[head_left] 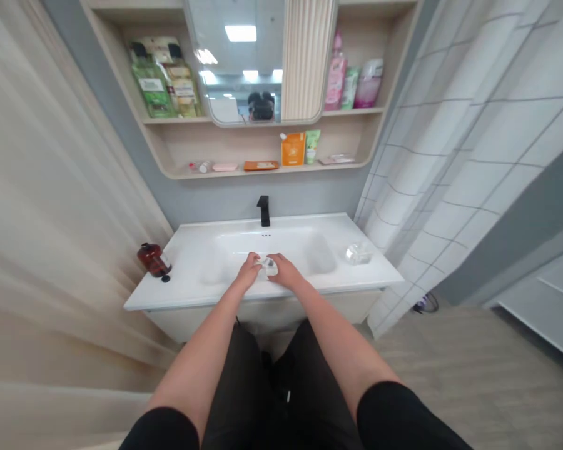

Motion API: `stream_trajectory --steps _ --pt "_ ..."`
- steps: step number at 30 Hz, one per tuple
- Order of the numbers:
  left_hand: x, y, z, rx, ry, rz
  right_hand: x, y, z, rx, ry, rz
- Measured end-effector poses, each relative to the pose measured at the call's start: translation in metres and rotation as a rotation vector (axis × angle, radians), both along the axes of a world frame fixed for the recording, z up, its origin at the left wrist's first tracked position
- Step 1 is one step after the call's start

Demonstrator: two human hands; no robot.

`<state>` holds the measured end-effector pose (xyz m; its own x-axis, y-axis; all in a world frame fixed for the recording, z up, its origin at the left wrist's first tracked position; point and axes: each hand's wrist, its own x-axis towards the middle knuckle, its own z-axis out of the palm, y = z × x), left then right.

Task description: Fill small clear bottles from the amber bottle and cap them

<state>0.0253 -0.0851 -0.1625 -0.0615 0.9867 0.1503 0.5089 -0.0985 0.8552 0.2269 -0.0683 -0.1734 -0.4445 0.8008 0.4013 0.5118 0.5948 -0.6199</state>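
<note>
Both my hands meet over the front of the white basin (201, 275). My left hand (249, 269) and my right hand (284, 270) are closed together around a small pale object (269, 266), possibly soap; it is too small to name for sure. The black faucet (263, 210) stands just behind them at the back of the sink.
A brown pump bottle (154, 260) lies on its side at the counter's left corner. A clear dish (357, 253) sits on the right. Shelves above hold bottles and tubes around a mirror (244, 62). A tiled wall (450, 156) rises on the right.
</note>
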Motion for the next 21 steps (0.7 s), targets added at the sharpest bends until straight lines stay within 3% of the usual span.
stream_trajectory --steps 13,21 --pt "-0.002 0.001 -0.005 0.011 -0.056 0.018 -0.001 0.002 -0.007 0.019 -0.032 -0.008" --pt "0.001 -0.006 0.005 0.038 -0.021 0.058 -0.001 0.005 -0.007 0.025 -0.043 -0.016"
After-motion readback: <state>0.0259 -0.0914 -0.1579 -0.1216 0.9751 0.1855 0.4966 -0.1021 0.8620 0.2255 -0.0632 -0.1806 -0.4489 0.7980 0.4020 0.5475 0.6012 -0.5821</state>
